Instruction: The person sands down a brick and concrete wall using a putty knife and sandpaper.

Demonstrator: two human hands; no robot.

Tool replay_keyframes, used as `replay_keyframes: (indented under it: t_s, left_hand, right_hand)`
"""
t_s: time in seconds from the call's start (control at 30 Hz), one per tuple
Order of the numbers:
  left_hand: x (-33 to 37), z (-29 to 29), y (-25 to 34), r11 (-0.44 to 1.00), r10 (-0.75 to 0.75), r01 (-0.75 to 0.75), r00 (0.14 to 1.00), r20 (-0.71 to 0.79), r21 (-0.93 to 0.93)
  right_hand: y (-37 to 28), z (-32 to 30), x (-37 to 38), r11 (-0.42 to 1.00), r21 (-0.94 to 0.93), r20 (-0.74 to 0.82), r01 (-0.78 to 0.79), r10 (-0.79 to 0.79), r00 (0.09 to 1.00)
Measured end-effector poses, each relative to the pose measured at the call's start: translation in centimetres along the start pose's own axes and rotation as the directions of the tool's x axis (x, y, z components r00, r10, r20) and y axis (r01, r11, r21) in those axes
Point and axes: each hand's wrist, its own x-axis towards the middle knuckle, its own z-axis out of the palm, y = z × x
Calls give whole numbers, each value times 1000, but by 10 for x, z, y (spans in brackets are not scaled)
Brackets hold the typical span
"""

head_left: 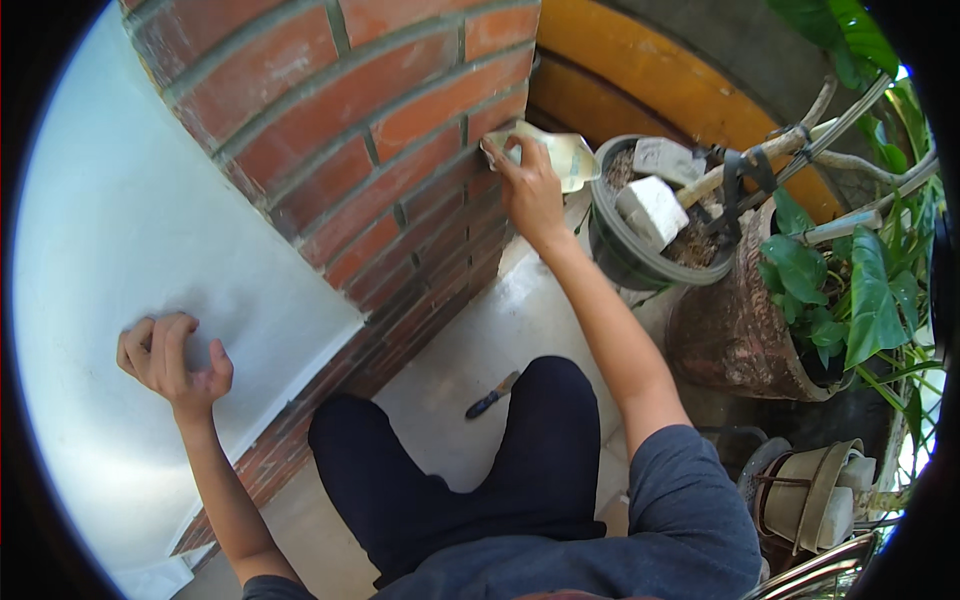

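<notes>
Against the brick wall (390,140), near its far right edge, my right hand (533,198) pinches a pale yellow, creased sheet of sandpaper (568,160). Its free end sticks out to the right, over the edge of a grey plant pot; the side facing the bricks is hidden. To the left, my left hand (178,362) is raised in front of the white wall (110,220). Its fingers are loosely bent, with the thumb apart, and it holds nothing. Whether its fingertips touch the white surface I cannot tell.
A dark-handled scraper or brush (490,396) lies on the pale floor (440,370) between my knees. At the right stand the grey pot (640,262) with white blocks, a large brown pot (735,325) with leafy plants, and a beige pot (800,490). Branches jut across above the grey pot.
</notes>
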Motion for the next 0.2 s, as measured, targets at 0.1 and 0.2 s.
replay_keyframes:
  t_s: [0.1, 0.2]
  left_hand:
    - [-8, -4, -11, 1000, 5, -5, 999, 35, -16]
    - [-21, 0, -31, 998, 55, -56, 998, 19, 30]
  right_hand:
    - [-5, -15, -18, 996, 86, 48, 3, -7, 999]
    - [1, -26, -50, 902, 321, 196, -290, 236, 952]
